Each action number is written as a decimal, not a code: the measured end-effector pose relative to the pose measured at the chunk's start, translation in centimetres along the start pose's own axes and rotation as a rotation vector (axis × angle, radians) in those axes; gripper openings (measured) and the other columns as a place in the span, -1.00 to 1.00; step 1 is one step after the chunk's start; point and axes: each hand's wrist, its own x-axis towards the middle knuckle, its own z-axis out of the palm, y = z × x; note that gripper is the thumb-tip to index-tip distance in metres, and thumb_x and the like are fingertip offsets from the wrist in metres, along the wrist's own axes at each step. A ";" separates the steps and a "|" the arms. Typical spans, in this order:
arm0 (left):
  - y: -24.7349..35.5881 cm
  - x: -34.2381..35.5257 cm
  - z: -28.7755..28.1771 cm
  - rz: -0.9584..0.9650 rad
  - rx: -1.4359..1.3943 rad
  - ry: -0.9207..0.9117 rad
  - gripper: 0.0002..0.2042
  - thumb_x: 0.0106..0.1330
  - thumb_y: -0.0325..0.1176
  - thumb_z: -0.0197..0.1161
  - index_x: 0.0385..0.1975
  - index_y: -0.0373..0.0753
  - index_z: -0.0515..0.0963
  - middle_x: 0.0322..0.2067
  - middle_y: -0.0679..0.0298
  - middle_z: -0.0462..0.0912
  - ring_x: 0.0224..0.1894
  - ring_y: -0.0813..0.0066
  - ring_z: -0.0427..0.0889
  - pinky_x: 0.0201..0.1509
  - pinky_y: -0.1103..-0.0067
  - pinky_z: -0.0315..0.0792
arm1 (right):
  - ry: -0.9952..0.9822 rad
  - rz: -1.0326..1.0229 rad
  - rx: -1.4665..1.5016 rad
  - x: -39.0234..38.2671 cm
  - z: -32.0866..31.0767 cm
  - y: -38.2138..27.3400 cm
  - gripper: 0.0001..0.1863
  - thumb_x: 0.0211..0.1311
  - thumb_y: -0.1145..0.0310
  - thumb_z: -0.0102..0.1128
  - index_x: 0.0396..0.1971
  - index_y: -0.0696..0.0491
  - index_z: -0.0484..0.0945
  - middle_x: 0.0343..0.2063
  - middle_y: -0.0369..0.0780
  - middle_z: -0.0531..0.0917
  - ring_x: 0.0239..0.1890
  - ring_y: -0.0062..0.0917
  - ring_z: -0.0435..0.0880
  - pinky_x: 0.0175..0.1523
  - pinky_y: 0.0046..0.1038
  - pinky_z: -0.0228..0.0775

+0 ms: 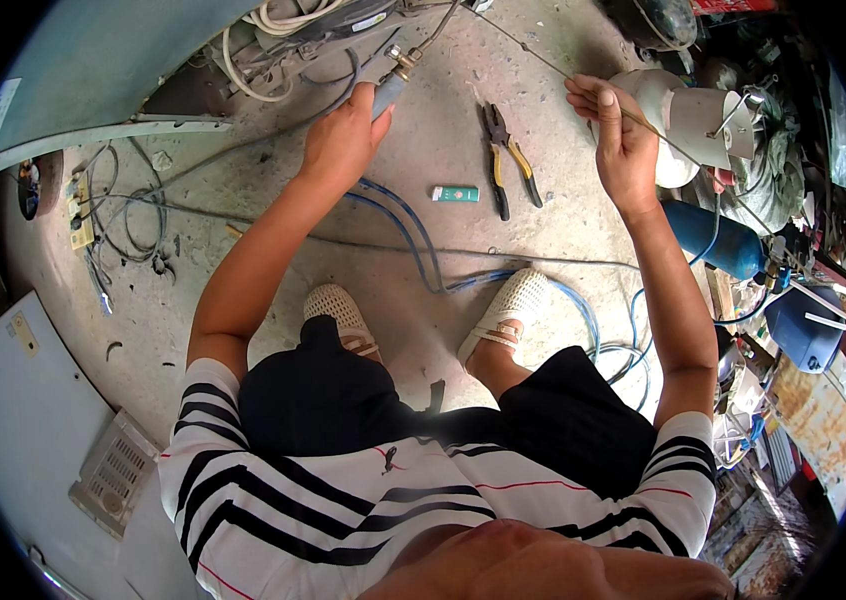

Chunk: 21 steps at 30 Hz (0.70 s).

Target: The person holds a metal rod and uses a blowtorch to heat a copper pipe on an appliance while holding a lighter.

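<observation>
- On the left, the left hand (pixel 345 135) is wrapped around the handle of a torch (pixel 388 95) with brass valves; its long axis runs from near left to far right.
- Far, between the hands, the torch's neck and a thin rod (pixel 547 62) converge at the picture's edge; whether they touch, I cannot tell.
- That meeting point lies far and right of the left hand, which looks slightly nearer to it, and far and left of the right one.
- Nearer, on the floor (pixel 423 140), lie a green lighter (pixel 456 194) and, to its right, pliers (pixel 499 150).
- On the right, the right hand (pixel 625 135) pinches the rod, which slants from far left to near right.
</observation>
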 end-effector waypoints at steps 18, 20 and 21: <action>0.0 0.0 -0.1 -0.042 -0.055 -0.035 -0.72 0.35 -0.17 0.09 -0.18 -0.28 0.34 -0.48 -0.07 0.60 -0.43 -0.12 0.58 -0.38 0.16 0.42 | 0.024 -0.024 0.030 0.9 0.9 0.4 -0.62 0.47 0.30 -0.17 -0.20 0.30 0.56 -0.22 -0.14 0.65 -0.20 -0.47 0.69 -0.05 -0.52 0.53; 0.0 0.0 -0.1 -0.039 -0.051 -0.029 -0.72 0.34 -0.18 0.09 -0.18 -0.28 0.34 -0.48 -0.07 0.60 -0.43 -0.11 0.58 -0.38 0.17 0.42 | 0.024 -0.028 0.022 1.0 1.0 0.5 -0.62 0.47 0.31 -0.17 -0.20 0.30 0.56 -0.22 -0.14 0.65 -0.20 -0.47 0.69 -0.06 -0.52 0.53; 0.0 0.0 -0.1 -0.038 -0.049 -0.026 -0.72 0.34 -0.18 0.09 -0.18 -0.28 0.34 -0.48 -0.07 0.60 -0.43 -0.11 0.58 -0.39 0.17 0.42 | 0.023 -0.034 0.013 1.1 0.9 0.5 -0.62 0.47 0.31 -0.17 -0.20 0.29 0.56 -0.22 -0.14 0.65 -0.20 -0.47 0.69 -0.06 -0.53 0.53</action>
